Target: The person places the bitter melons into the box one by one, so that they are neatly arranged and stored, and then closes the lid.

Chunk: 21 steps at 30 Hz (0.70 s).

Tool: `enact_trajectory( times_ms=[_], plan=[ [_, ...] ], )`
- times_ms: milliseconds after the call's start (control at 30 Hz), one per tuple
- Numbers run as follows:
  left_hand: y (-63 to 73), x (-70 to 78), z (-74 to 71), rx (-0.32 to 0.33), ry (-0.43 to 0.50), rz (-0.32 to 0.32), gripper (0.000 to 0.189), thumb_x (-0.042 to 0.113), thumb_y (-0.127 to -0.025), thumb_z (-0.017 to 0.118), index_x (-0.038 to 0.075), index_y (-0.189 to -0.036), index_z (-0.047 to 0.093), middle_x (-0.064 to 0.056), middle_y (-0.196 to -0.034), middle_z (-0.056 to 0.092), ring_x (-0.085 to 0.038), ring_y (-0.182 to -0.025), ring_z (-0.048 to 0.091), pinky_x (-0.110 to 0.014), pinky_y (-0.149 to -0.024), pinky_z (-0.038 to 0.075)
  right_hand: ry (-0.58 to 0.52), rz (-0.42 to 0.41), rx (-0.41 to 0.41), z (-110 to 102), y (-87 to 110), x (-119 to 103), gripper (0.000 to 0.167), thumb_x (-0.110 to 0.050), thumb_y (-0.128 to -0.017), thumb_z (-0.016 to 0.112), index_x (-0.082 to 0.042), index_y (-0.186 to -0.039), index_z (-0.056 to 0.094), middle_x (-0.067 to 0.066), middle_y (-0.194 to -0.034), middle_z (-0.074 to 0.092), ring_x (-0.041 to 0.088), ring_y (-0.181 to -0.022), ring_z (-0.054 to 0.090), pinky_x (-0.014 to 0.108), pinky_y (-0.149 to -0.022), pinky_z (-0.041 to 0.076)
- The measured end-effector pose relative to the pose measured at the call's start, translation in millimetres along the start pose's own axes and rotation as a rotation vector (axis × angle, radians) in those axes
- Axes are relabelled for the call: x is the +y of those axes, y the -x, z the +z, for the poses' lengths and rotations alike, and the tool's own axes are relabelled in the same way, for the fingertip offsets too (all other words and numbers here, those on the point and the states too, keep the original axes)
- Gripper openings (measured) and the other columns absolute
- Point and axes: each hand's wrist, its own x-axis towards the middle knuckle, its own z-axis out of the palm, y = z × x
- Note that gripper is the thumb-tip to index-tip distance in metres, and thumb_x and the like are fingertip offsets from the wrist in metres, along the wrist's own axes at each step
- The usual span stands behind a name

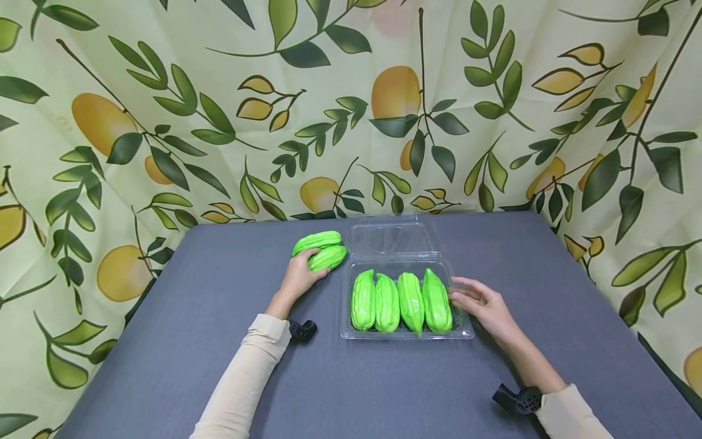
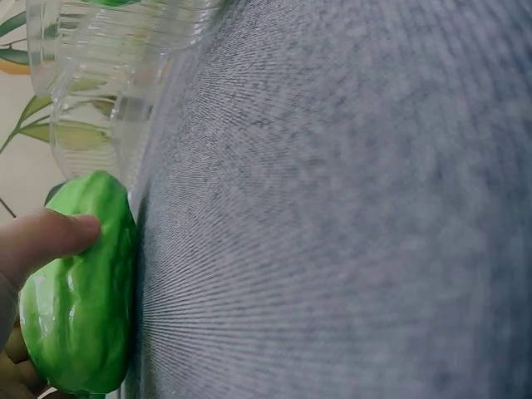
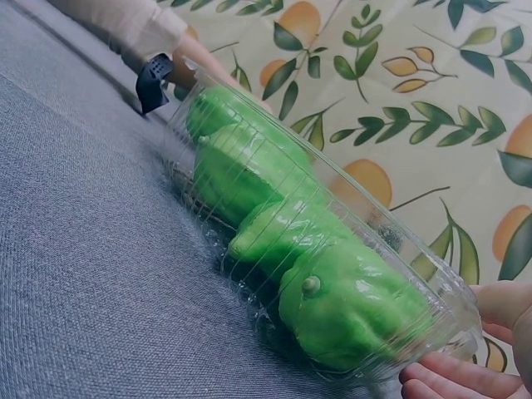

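Note:
My left hand (image 1: 301,274) grips a bright green ridged gourd (image 1: 329,259), its thumb on the gourd's side in the left wrist view. Behind that one lies a second green gourd (image 1: 315,241). To their right is a clear plastic clamshell box (image 1: 351,332) with its hinged lid (image 1: 395,241) thrown back. Several similar gourds stand side by side in the box. At the box's right edge my right hand (image 1: 488,305) holds the rim with thumb and fingers, as the right wrist view (image 3: 490,357) also shows. Some fingertips of both hands are hidden.
A grey cloth-covered table (image 1: 362,390) lies under everything. Right behind it hangs a curtain (image 1: 351,91) printed with fruit and leaves. Each wrist carries a black camera mount, one at the left wrist (image 1: 303,330) and one at the right wrist (image 1: 521,400).

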Motion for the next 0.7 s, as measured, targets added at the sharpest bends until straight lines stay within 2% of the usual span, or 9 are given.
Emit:
enact_trajectory(
  times_ms=[300,700],
  plan=[
    [3.2,-7.0,-2.8,0.002,0.080,-0.013,0.053,0.017,-0.078,0.077,-0.004,-0.124,0.060,-0.024,-0.125,0.064,-0.039,-0.121,0.058,-0.049,-0.104,0.046,0.056,0.035,0.016,0.9,0.5,-1.3,0.048,-0.012,-0.097,0.057,0.013,-0.134,0.042,-0.027,-0.102,0.066,-0.009,-0.094,0.065,0.009,-0.081,0.054],
    [8.3,-4.4,-9.9,-0.007,0.188,-0.092,0.053,0.015,-0.077,0.079,-0.004,-0.123,0.061,-0.026,-0.121,0.065,-0.038,-0.113,0.061,-0.049,-0.099,0.048,0.067,0.066,0.021,0.3,0.3,-4.2,0.050,-0.015,-0.097,0.057,0.012,-0.135,0.042,-0.029,-0.101,0.065,-0.012,-0.096,0.063,0.009,-0.080,0.053]
  ],
)
